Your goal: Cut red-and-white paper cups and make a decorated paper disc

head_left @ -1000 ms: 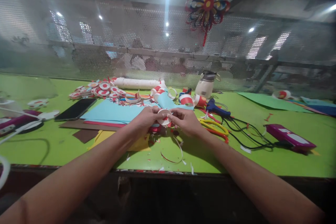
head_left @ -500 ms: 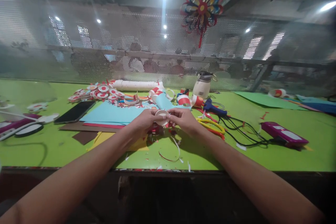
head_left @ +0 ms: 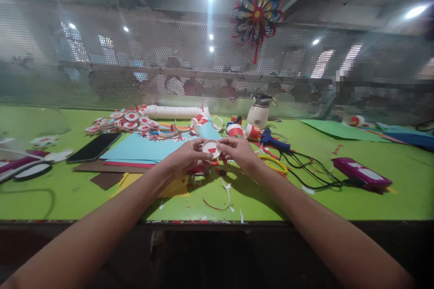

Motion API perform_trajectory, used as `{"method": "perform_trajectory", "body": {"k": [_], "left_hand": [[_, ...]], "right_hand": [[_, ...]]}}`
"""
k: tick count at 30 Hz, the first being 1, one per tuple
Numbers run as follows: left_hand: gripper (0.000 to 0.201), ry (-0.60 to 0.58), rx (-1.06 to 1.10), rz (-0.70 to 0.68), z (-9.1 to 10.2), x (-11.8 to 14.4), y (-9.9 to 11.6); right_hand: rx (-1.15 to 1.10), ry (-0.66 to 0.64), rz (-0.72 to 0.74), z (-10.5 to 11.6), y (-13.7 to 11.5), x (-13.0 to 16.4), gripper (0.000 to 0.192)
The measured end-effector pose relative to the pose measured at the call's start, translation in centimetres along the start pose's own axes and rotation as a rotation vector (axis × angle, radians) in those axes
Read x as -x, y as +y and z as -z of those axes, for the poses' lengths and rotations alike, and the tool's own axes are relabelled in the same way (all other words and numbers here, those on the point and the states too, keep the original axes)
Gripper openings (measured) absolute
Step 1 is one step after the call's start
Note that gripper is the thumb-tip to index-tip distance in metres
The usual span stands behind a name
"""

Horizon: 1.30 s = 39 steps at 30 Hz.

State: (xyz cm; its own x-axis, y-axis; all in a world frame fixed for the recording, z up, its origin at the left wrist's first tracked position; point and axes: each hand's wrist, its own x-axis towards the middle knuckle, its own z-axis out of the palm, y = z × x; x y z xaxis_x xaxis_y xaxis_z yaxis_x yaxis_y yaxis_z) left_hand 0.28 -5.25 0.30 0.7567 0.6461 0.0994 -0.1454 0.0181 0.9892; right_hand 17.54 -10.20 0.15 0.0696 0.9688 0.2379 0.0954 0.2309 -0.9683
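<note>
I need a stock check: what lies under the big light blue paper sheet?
Under the light blue paper sheet a red sheet and a brown sheet stick out at its near edge. How far they reach beneath it, and anything else there, is covered.

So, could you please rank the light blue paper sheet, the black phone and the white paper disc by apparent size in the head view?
1. light blue paper sheet
2. black phone
3. white paper disc, pinched between both hands
</note>
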Motion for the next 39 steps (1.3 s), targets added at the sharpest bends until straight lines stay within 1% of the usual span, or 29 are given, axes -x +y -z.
{"method": "perform_trajectory", "body": {"k": [3,5,9,12,14,18,21,25,29,33,36,39], "left_hand": [[0.068,0.003,-0.079,-0.051,0.0,-0.1,0.0],[0.073,0.038,-0.197,-0.121,0.1,-0.3,-0.3],[0.061,0.123,-0.49,-0.278,0.3,-0.8,-0.9],[0.057,0.164,-0.643,-0.302,0.3,-0.9,-1.0],[0.056,0.206,-0.713,-0.308,0.3,-0.8,-1.0],[0.052,0.281,-0.748,-0.317,0.2,-0.6,-0.9],[0.051,0.331,-0.811,-0.296,0.1,-0.5,-0.6],[0.052,0.342,-0.879,-0.251,-0.4,-0.2,-0.3],[0.053,0.335,-0.891,-0.258,-0.6,-0.3,-0.6],[0.051,0.353,-0.862,-0.275,-0.2,-0.6,-1.1],[0.048,0.366,-0.842,-0.285,0.1,-0.8,-1.3],[0.044,0.331,-0.835,-0.326,0.2,-0.8,-1.2]], "right_hand": [[-0.013,0.02,0.001,0.3,0.1,-0.2,0.021],[-0.029,0.017,0.007,0.3,0.2,-0.3,0.024],[-0.044,0.009,0.01,0.3,0.2,-0.3,0.027],[-0.047,0.014,0.014,0.3,0.2,-0.3,0.03],[-0.046,0.048,0.008,0.4,0.2,-0.4,0.032],[-0.033,0.134,0.001,0.9,0.3,-0.8,0.034],[-0.014,0.183,-0.001,1.2,0.5,-1.1,0.033],[0.009,0.205,0.001,1.1,0.9,-1.2,0.032],[0.032,0.17,0.012,0.6,1.3,-1.0,0.033],[0.04,0.087,0.022,0.3,1.2,-0.6,0.038],[0.041,0.04,0.01,0.2,1.0,-0.5,0.038],[0.023,0.017,-0.017,0.3,1.1,-0.5,0.036]]}}
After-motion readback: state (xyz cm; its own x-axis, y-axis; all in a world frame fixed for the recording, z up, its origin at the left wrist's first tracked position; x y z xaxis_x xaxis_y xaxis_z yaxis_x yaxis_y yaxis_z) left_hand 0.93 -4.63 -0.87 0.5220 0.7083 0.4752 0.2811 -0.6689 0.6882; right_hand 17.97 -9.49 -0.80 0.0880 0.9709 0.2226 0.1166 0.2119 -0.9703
